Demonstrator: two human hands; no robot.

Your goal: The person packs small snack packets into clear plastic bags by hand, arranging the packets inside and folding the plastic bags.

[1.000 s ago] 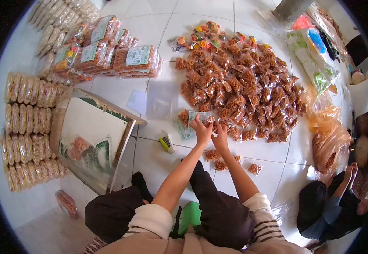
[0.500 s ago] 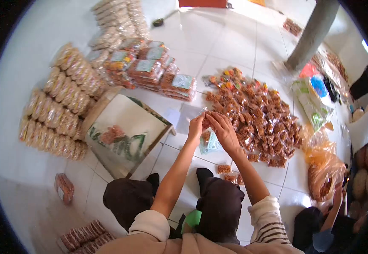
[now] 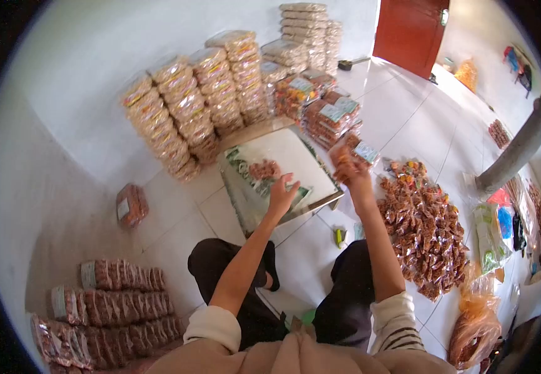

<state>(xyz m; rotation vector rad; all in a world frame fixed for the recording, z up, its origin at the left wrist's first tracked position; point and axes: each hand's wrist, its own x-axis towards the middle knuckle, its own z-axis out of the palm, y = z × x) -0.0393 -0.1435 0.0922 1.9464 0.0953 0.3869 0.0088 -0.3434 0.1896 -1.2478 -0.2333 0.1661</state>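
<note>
My left hand [image 3: 281,196] is over the near part of a low table [image 3: 301,153], fingers apart and holding nothing. Just beyond its fingertips, a small heap of reddish-brown pieces [image 3: 264,168] rests on a green-and-white printed sheet [image 3: 238,157]. My right hand [image 3: 356,179] is raised beside the table's right edge, its fingers closed on a clear packet of brown snacks [image 3: 343,153], blurred by motion. Behind that packet are stacked labelled snack packs [image 3: 332,112]. A large pile of small snack packets [image 3: 423,227] covers the floor to the right.
Tall stacks of pale packs [image 3: 180,103] line the wall. Bundled brown packs [image 3: 114,311] lie at lower left, with a single pack [image 3: 132,204] above them. An orange plastic bag [image 3: 476,321] and a leaning post [image 3: 522,143] stand right. A yellow-green object [image 3: 340,237] lies by my feet.
My view has swung left. My hands, together near the snack pile before, are now apart: the left over the table, the right raised with a packet. A red door shows more fully.
</note>
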